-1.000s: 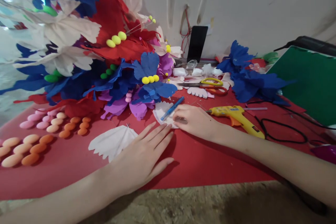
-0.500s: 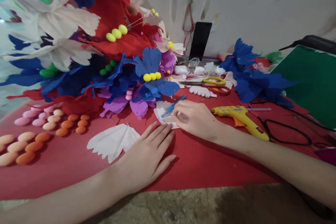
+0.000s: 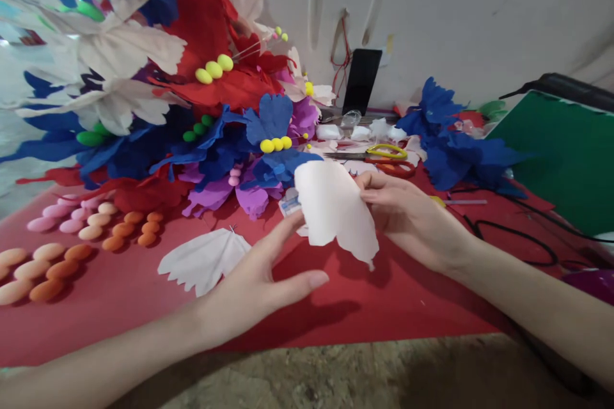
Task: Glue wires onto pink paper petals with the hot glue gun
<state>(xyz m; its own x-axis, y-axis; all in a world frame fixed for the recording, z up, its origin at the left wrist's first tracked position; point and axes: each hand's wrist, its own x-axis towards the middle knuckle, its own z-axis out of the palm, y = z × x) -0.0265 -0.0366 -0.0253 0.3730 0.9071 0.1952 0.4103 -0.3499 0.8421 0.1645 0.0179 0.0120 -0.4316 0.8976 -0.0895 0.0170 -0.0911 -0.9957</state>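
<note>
My right hand (image 3: 415, 214) pinches the upper right edge of a white wing-shaped cutout (image 3: 336, 204), raised over the red tabletop and curling at its left side. My left hand (image 3: 268, 278) is open, thumb and fingers apart, at the cutout's lower left; whether its fingertips touch it I cannot tell. Behind the cutout, a blue pen (image 3: 289, 203) lies on the table, mostly hidden. A pleated white wing piece (image 3: 206, 259) with a thin wire at its top rests left of my left hand.
Blue, red, white and purple fabric butterflies (image 3: 273, 121) pile up at the left. Orange and pink egg-shaped beads (image 3: 62, 268) lie in rows at front left. Yellow-handled scissors (image 3: 387, 151) lie at the back, near a dark phone (image 3: 363, 80). A green board (image 3: 561, 160) stands right.
The white cutout now hangs in my right hand, lifted off the table. The blue pen is out of that hand's reach of fingers. My left hand has risen, thumb spread.
</note>
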